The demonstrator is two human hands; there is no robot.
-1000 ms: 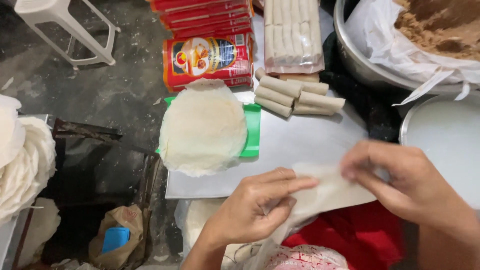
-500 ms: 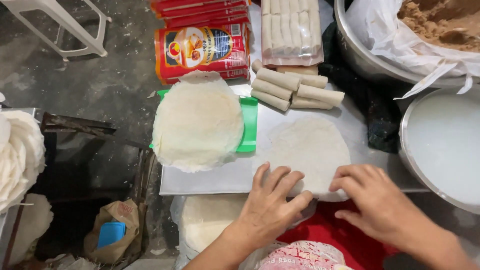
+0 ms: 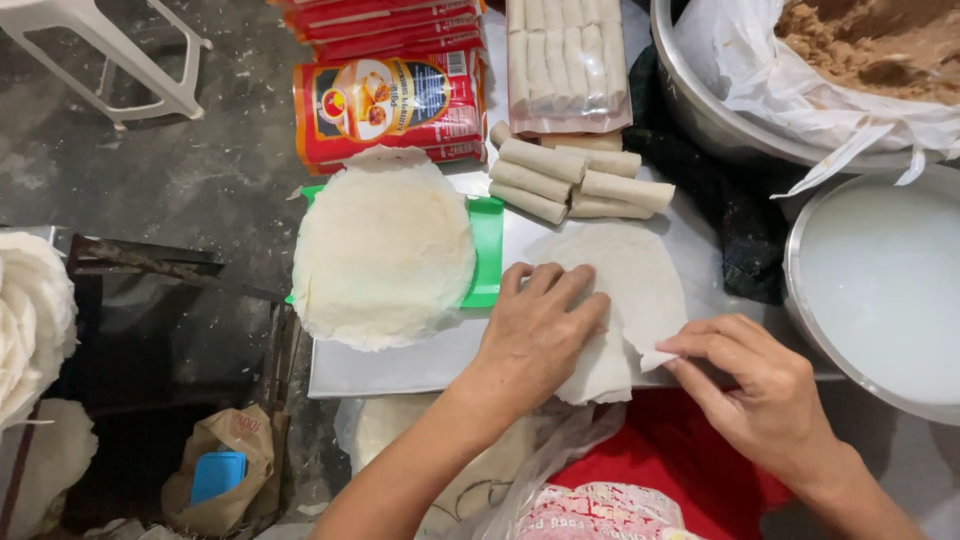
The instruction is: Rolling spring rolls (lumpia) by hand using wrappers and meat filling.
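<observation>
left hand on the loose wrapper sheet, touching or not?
Touching. Head view: the left hand lies palm-down flat on the wrapper sheet, no gap showing.

We see a pale cream wrapper [image 3: 625, 290] on the grey desk [image 3: 400, 365], and a whitish stack of wrappers [image 3: 383, 250] on a bright green tray [image 3: 487, 250]. The packets [image 3: 390, 100] are red with a yellow oval, the rolls [image 3: 575, 180] beige, the filling [image 3: 870, 45] brown, and the liquid in the metal bowl [image 3: 800, 310] milky white.

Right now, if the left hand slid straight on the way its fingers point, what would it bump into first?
The left hand lies flat on the thin round wrapper, fingers pointing up and slightly right. Going on across the wrapper, it would probably first meet the pile of rolled spring rolls at the board's far edge.
</observation>
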